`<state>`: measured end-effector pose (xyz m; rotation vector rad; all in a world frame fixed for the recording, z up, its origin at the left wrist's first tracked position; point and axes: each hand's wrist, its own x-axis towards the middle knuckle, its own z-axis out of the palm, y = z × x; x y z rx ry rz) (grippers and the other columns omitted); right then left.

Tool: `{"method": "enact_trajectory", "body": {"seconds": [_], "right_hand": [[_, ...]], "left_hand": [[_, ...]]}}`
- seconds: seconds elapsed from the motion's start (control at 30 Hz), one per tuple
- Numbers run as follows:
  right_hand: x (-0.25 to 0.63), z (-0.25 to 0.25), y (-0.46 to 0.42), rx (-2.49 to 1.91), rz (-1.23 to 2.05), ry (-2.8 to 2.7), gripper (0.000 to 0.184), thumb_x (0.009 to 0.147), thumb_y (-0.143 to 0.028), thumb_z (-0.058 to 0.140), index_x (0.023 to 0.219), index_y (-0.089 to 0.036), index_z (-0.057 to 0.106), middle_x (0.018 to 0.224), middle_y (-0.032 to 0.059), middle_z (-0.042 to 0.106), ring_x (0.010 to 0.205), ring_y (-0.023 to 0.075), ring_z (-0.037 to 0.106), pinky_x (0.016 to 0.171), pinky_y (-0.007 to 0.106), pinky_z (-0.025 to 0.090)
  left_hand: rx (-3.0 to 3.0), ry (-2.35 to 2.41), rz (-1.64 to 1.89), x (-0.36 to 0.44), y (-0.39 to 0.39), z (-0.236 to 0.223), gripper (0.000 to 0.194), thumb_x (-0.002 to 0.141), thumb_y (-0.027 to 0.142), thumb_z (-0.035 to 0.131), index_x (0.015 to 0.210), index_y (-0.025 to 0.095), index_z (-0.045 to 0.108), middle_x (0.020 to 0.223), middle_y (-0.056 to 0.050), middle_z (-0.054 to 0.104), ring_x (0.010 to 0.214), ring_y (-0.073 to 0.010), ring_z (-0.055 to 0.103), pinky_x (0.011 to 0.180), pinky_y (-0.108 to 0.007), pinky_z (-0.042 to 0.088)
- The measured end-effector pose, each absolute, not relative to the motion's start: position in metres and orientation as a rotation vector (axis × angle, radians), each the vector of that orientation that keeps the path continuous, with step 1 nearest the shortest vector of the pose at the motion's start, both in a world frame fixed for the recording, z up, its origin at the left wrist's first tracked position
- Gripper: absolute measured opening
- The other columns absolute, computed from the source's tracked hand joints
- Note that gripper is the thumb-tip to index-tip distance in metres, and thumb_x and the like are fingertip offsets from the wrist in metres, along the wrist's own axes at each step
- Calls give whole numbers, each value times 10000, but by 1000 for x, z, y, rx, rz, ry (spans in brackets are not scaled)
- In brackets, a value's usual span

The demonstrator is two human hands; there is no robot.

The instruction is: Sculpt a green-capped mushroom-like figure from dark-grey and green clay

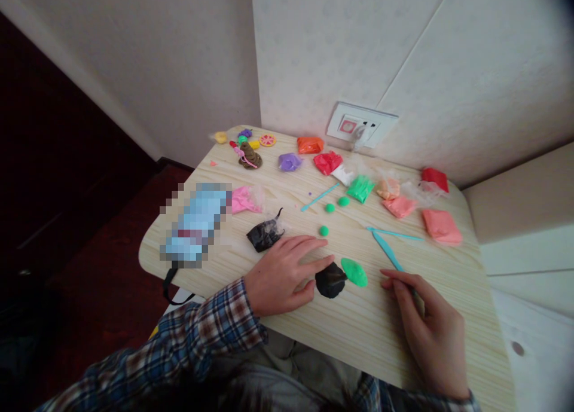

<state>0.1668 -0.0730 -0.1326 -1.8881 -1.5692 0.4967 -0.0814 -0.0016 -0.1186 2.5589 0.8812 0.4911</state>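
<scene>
A flattened black clay disc point(330, 284) lies near the table's front edge, with a flat green clay oval point(354, 272) touching or nearly touching its right side. My left hand point(284, 274) rests to the left of the disc, fingers apart, with its index fingertip at the disc's upper edge. My right hand point(428, 325) is closed around a light-blue clay knife point(386, 249), whose flat end points away from me. Beyond the disc sits a small green clay ball point(323, 231). Two other green balls point(330, 208) lie farther back.
A black clay packet point(264, 234) lies beside my left hand. Two thin blue tools point(319, 197) point(399, 234) are on the table point(278, 185). Several coloured clay packets point(360, 188) and a brown coiled clay figure point(249, 156) stand farther back. A blurred phone-like object point(197, 223) lies left; a wall socket point(362, 125) is behind.
</scene>
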Motion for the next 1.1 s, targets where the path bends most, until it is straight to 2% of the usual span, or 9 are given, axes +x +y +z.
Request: {"method": "enact_trajectory", "body": {"seconds": [0.27,0.4,0.63,0.73,0.87,0.97,1.1], "right_hand": [[167,-134,-73,-1889,525,-1549,262,861,-389,475,953,-217,649,835,31,682,805,183,642,730,288,490],[166,-133,-72,-1882,521,-1561,262,864,-384,467,946,-214,650,818,32,682,788,184,643,722,292,486],[167,-133,-72,-1888,497,-1581,264,869,-378,461,957,-215,649,823,36,683,790,191,645,718,297,485],[166,-134,-72,-1876,503,-1579,257,870,-371,464,961,-217,648,820,32,678,795,187,640,723,292,482],[166,-134,-72,-1867,512,-1571,257,871,-366,465,970,-214,647,825,33,673,795,185,636,727,292,479],[166,-134,-72,-1862,521,-1575,253,872,-360,464,978,-217,644,836,32,670,809,186,633,740,294,476],[167,-134,-72,-1857,519,-1580,244,874,-346,461,983,-219,639,827,29,668,805,182,632,736,290,476]], "left_hand": [[2542,975,447,-91,-23,-118,492,873,367,496,1308,140,461,1394,-123,451,1315,-268,354,1072,-459,325],[2481,1089,481,-94,-31,-118,525,887,367,478,1350,129,404,1409,-136,432,1324,-251,350,1064,-445,349],[2543,1138,444,-85,-51,-125,618,865,445,503,1362,100,382,1442,-152,387,1365,-303,281,1082,-491,300],[2495,1187,493,-83,-58,-126,599,891,436,457,1376,99,359,1459,-147,360,1386,-280,240,1099,-486,275],[2454,1231,545,-89,-60,-128,547,917,372,421,1387,105,340,1461,-144,358,1388,-242,243,1082,-442,319],[2515,1215,539,-87,-63,-134,570,894,408,456,1378,121,366,1463,-142,355,1393,-274,223,1078,-472,309],[2573,1297,524,-72,-73,-141,684,855,523,467,1387,109,349,1474,-154,330,1390,-313,221,1103,-525,224]]}}
